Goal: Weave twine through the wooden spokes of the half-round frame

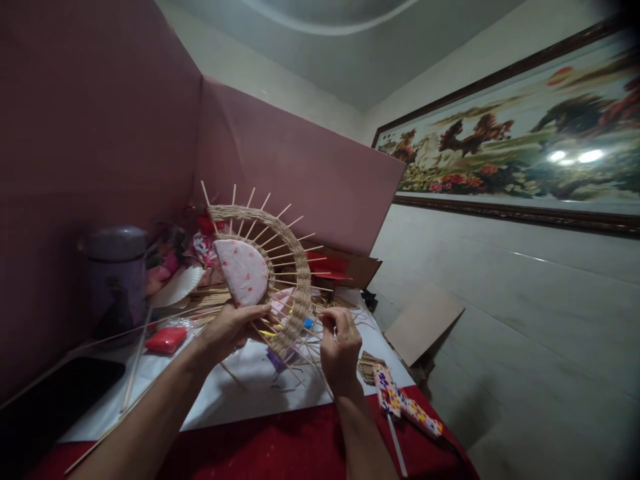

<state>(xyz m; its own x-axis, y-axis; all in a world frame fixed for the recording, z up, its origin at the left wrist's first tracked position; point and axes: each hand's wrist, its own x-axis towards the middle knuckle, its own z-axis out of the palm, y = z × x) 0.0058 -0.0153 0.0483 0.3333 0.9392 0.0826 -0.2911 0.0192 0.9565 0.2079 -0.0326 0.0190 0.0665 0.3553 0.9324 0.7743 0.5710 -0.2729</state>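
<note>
A fan-shaped woven piece (301, 277) stands raised over the counter (215, 407), its lower end in the left hand's (235, 328) clamped fingers; the right hand (341, 340), fingertips pinched together, hovers just beside its lower outer rim, any grip unclear.

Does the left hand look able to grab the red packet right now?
Probably not: the left hand grips the woven semicircle, though the red packet lies close beside its forearm.

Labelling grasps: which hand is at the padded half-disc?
The left hand: its thumb lies by the lower edge of the spotted half-disc. The right hand is out past the outer woven band.
</note>
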